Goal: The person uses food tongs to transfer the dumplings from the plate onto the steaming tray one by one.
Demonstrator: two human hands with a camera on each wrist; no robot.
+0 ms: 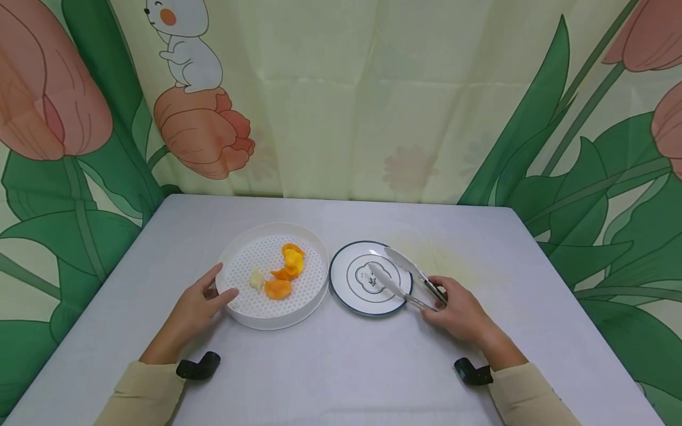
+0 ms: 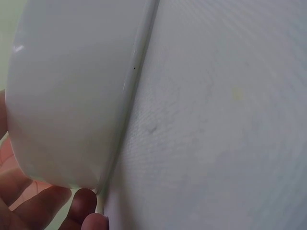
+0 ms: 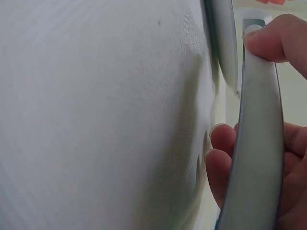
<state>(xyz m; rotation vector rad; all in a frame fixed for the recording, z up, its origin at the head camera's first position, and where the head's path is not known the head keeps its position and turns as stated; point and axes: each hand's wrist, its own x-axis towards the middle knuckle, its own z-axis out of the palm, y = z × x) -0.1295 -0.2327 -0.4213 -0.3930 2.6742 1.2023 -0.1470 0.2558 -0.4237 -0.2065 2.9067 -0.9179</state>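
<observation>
A round white perforated tray (image 1: 240,307) sits left of centre, with several orange and yellow pieces (image 1: 286,274) and a pale piece (image 1: 257,279) on it. My left hand (image 1: 190,307) holds the tray by its left side; in the left wrist view, fingers (image 2: 84,206) curl at the wall's edge. In my right hand (image 1: 462,312) is a pair of metal tongs (image 1: 396,287), gripped by the handles, arms spread apart. Their tips are over a white plate with a blue rim (image 1: 348,275). The right wrist view shows the thumb pressing one tong arm (image 3: 259,124).
A white cloth covers the table (image 1: 341,367). Behind it hangs a curtain (image 1: 341,118) printed with tulips and a white animal. Both wrists carry small black devices. The plate lies close to the tray's right side.
</observation>
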